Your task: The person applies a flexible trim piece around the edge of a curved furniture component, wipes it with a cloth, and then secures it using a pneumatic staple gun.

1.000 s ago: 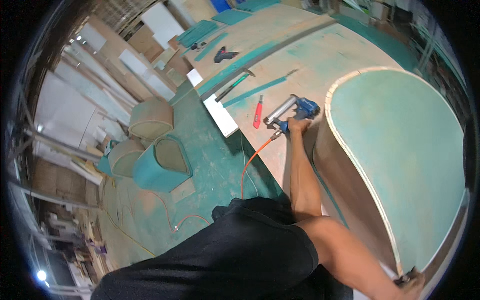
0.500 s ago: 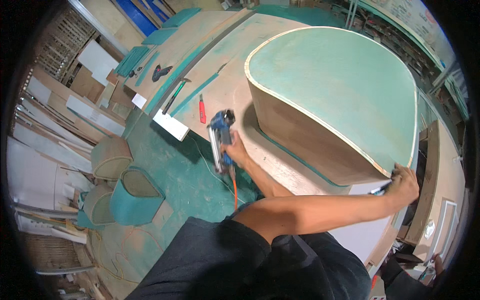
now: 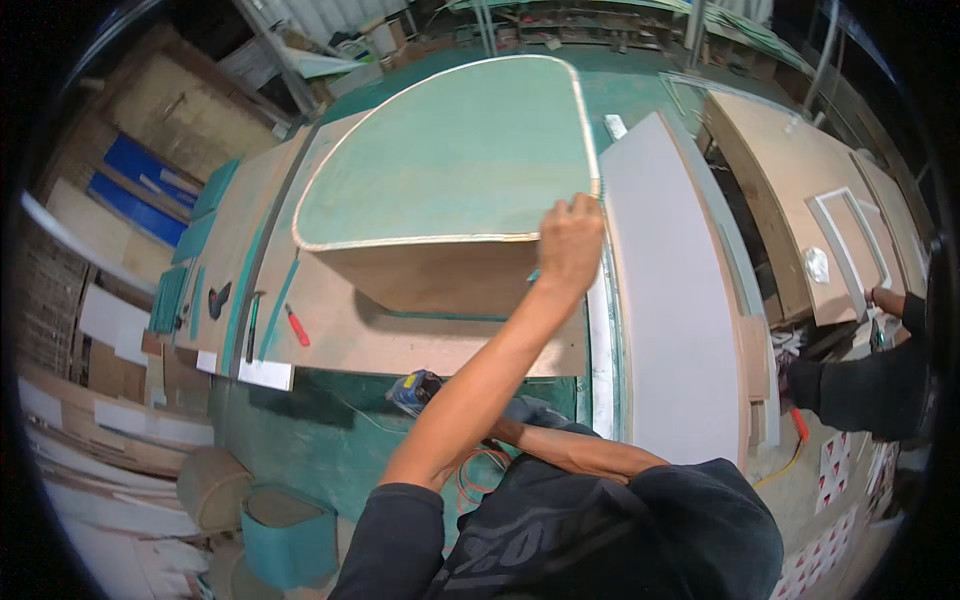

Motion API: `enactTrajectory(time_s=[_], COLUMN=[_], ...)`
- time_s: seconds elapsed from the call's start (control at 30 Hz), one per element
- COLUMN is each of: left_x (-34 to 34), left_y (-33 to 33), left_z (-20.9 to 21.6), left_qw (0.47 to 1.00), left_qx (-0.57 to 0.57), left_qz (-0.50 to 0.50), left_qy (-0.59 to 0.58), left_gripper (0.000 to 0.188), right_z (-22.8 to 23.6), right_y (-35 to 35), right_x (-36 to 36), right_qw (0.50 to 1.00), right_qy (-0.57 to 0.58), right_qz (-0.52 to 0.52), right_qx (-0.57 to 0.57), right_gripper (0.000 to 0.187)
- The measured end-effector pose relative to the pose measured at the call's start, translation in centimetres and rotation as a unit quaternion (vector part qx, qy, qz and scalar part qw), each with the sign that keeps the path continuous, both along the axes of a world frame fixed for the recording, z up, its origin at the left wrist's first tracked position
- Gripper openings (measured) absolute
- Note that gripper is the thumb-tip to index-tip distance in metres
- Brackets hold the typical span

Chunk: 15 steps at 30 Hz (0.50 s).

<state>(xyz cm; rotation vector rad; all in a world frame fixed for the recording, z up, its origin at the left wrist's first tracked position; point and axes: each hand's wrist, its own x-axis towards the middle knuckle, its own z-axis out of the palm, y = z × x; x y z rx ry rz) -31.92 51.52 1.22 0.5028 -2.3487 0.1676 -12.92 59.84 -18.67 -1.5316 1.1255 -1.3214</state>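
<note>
A big box form (image 3: 450, 150) with a rounded outline, green top, pale edge strip and bare wooden side stands on the workbench. At its near right corner my left hand (image 3: 572, 240) is closed, fingers bent down at the edge strip. A small bluish piece shows beside that hand, too little to name. My right hand (image 3: 503, 432) is low, near my body, mostly hidden behind my left forearm. It holds a blue and black nail gun (image 3: 414, 390), whose front end pokes out left of the forearm. An orange hose (image 3: 480, 470) loops below.
On the bench's left lie a red utility knife (image 3: 297, 326), a hammer (image 3: 252, 328) and a dark power tool (image 3: 218, 300). A pale panel (image 3: 670, 300) lies to the right. Teal curved forms (image 3: 290, 540) stand on the floor. Another person's hand (image 3: 885, 300) is at far right.
The view has swung to the right. My right hand has brought the nail gun down behind my left forearm. My left hand remains at the form's corner.
</note>
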Motion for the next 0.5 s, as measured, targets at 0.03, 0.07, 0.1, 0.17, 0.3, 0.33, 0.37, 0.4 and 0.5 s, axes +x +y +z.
enactTrajectory(time_s=[0.03, 0.07, 0.1, 0.17, 0.3, 0.33, 0.37, 0.4, 0.5], left_x=[-0.2, -0.2, 0.1, 0.3, 0.1, 0.1, 0.3, 0.1, -0.8], left_y=[0.1, 0.6, 0.7, 1.1, 1.5, 1.3, 1.5, 1.7, 3.1], left_z=[0.3, 0.6, 1.0, 0.8, 0.3, 0.2, -0.1, -0.2, 0.0], left_qw=[1.0, 1.0, 1.0, 1.0, 0.998, 0.998, 0.996, 0.995, 0.989], left_qx=[0.003, 0.005, 0.005, -0.011, -0.034, -0.043, -0.052, -0.065, -0.048], left_qz=[-0.003, -0.005, 0.0, 0.018, 0.044, 0.056, 0.069, 0.08, 0.142], left_qy=[-0.005, -0.009, -0.014, -0.014, -0.016, -0.008, -0.001, 0.008, 0.01], left_gripper=[0.019, 0.02, 0.021, 0.021, 0.024, 0.025, 0.026, 0.027, 0.027], right_z=[-0.3, -0.7, -0.4, 1.6, 5.2, 5.5, 6.3, 6.9, 6.9], right_y=[0.6, 1.0, 1.3, 3.0, 8.2, 8.6, 10.1, 11.1, 14.8], right_x=[-1.3, -2.6, -4.1, -6.9, -15.4, -18.1, -20.2, -22.5, -28.2], right_qw=[1.0, 0.998, 1.0, 0.993, 0.946, 0.94, 0.935, 0.934, 0.911], right_qy=[0.003, 0.005, -0.011, -0.045, -0.047, -0.022, -0.038, -0.068, -0.176], right_qz=[-0.02, -0.045, -0.021, -0.052, -0.086, -0.073, -0.095, -0.117, -0.208], right_qx=[-0.023, -0.036, 0.014, 0.096, 0.309, 0.331, 0.339, 0.331, 0.31], right_gripper=[0.047, 0.047, 0.042, 0.029, 0.024, 0.027, 0.026, 0.027, 0.027])
